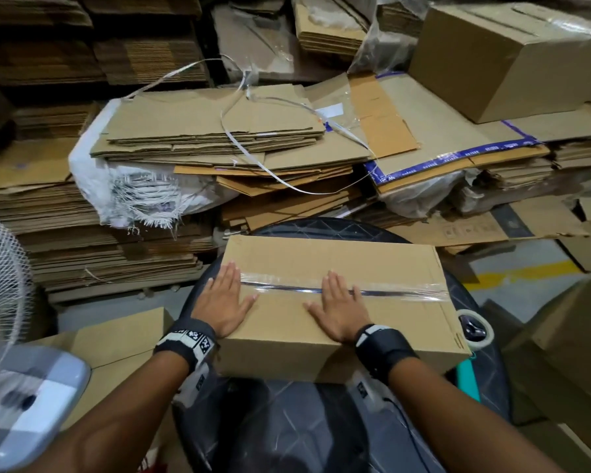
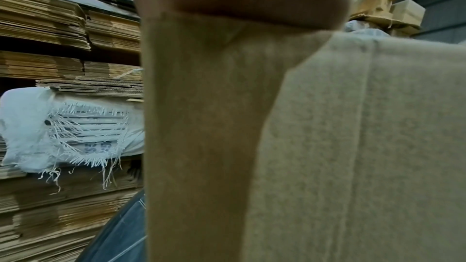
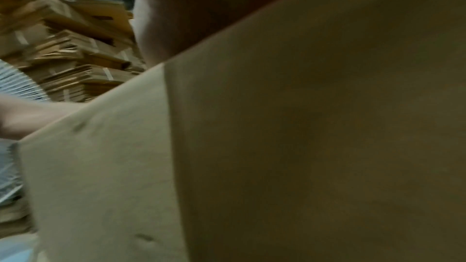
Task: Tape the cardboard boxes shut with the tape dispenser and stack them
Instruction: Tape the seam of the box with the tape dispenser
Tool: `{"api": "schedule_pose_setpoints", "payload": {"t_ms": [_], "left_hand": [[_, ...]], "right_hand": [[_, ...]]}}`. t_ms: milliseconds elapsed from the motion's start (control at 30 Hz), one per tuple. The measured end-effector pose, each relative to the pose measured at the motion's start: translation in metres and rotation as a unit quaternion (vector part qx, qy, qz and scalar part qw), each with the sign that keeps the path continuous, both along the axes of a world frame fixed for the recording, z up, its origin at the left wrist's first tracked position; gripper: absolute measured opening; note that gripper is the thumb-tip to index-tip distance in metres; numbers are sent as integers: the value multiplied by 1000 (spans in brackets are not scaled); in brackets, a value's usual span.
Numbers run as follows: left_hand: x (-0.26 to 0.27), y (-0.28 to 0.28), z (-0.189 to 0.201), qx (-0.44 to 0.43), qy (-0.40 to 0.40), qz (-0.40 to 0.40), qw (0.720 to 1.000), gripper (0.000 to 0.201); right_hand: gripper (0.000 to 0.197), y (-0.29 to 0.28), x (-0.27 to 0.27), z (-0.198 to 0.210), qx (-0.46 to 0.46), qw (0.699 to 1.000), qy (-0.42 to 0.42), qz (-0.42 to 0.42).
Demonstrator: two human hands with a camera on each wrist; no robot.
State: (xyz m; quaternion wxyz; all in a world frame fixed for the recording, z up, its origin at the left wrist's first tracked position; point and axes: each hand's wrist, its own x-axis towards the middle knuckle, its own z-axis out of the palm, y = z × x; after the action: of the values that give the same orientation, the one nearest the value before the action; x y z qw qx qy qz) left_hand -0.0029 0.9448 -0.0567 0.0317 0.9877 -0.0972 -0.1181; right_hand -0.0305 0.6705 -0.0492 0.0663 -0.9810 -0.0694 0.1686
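A closed brown cardboard box [image 1: 321, 257] lies on a dark round table [image 1: 287, 421], with a strip of clear tape [image 1: 400, 291] along its top seam. My left hand [image 1: 226, 298] lies flat on the left end of the top, fingers straight over the tape's end. My right hand [image 1: 342, 307] presses flat near the middle, fingers across the tape. A tape dispenser [image 1: 476, 331] with a roll and a teal handle sits on the table behind the box's right end. Both wrist views are filled with the box's side [image 2: 353, 146] [image 3: 302, 146].
Piles of flattened cardboard [image 1: 212, 131] lie beyond the table, with a torn white sack [image 1: 123, 192] and loose strapping. A taped box [image 1: 512, 56] stands at the back right. A white fan [image 1: 0, 268] is at the left. More cardboard [image 1: 577, 336] crowds the right.
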Motion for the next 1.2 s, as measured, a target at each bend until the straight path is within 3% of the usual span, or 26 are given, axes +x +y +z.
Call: {"api": "schedule_pose_setpoints", "payload": {"t_ms": [200,333,533,600,733,833,967,1067,1200], "left_hand": [[2,2,-5,-26,-4,10,1000,108],[2,2,-5,-26,-9,4,1000,125],[0,0,-7,-17,-18,11,1000,123],[-1,2,-7,-15,-17,8,1000,121],[-1,0,-8,-23,-17,7,1000,105],[0,-1,-7,-42,-14,23,999,90],[0,-2,-6,-120,-19,103,987,89],[3,3,-2,-190,3,181,965,85],[0,21,-1,-356,20,249,900,66]], "right_hand": [[86,-121,-13,0,-42,985,-9,-168],[87,-147,-9,-3,-64,958,-23,-279],[95,-174,2,0,111,891,-23,-441],[86,-187,3,-1,168,880,-20,-444],[62,-198,-3,-5,180,886,-53,-424],[61,-197,-5,-5,197,884,-56,-420],[62,-200,-7,-8,218,871,-83,-432],[69,-205,-7,-14,208,863,-108,-448],[58,-201,-6,-11,200,871,-92,-439]]}}
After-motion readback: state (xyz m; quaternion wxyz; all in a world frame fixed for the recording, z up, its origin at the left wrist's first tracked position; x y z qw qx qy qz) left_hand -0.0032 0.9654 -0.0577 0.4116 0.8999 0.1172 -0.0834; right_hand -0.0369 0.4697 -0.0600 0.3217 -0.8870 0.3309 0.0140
